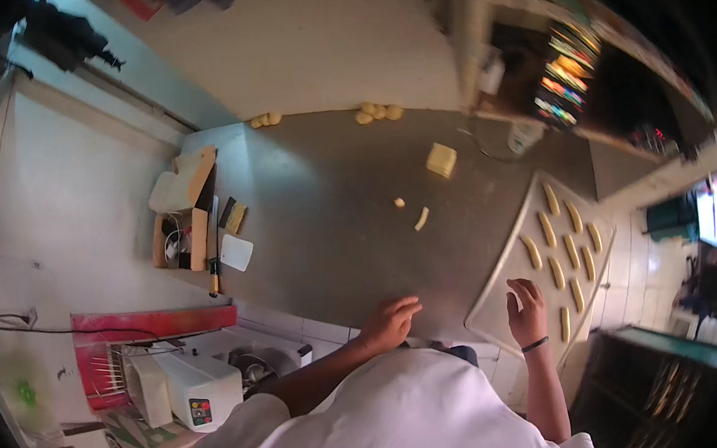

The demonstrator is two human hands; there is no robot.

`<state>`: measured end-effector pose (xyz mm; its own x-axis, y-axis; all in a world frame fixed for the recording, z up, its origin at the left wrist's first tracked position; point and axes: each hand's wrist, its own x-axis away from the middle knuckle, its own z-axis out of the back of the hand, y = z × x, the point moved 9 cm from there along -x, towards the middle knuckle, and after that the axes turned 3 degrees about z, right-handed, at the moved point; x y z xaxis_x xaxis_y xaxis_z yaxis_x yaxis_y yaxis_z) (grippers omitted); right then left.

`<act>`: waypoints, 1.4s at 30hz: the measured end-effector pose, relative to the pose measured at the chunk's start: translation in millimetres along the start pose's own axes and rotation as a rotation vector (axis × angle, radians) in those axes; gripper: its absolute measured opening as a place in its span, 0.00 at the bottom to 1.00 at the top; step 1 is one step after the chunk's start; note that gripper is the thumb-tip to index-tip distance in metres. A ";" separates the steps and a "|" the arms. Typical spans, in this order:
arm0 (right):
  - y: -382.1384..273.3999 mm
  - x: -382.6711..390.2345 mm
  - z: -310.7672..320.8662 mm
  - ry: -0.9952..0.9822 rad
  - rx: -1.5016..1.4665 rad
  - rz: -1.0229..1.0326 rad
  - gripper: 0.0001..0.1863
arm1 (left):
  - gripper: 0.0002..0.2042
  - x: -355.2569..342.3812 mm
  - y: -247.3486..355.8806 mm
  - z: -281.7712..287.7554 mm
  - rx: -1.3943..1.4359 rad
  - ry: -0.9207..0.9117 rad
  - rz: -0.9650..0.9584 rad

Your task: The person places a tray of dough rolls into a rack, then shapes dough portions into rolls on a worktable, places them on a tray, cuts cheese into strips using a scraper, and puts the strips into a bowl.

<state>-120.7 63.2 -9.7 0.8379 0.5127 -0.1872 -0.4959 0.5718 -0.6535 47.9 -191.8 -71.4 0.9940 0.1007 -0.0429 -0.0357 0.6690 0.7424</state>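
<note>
My left hand (390, 324) is over the near edge of the metal table (317, 227), its fingers loosely bent and slightly apart, with nothing visible in them. My right hand (527, 312) hovers over the left part of a baking tray (498, 287), thumb and fingers apart and holding nothing. Several slender dough sticks (557, 272) lie in slanting rows on that tray, right of the hand. Farther off on the table sit a pale yellow block (441, 160), a short dough strip (421, 218) and a small dough piece (399, 202).
Dough balls (379, 112) line the table's far edge. At the left are an opened cardboard box (198, 224), a long knife (214, 265), a brush (236, 218) and a white scraper (236, 253). A mixer (190, 389) stands lower left; a shelf (523, 68) rises at far right.
</note>
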 end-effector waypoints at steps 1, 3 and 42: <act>-11.5 -26.2 -10.5 -0.020 0.017 0.028 0.15 | 0.13 -3.2 -9.2 15.5 0.018 0.032 0.011; -32.1 -78.2 -39.0 -0.043 -0.011 0.019 0.16 | 0.13 -7.9 -25.7 44.9 0.035 0.067 0.040; -172.2 -235.9 -335.9 -0.461 -0.713 -0.356 0.11 | 0.14 -274.0 -428.1 408.3 -0.318 0.888 0.325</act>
<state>-156.4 -371.4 -99.3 0.6640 0.6747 0.3223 0.1601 0.2928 -0.9427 -166.9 -806.4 -104.5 0.4981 0.7411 -0.4503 -0.4471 0.6644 0.5989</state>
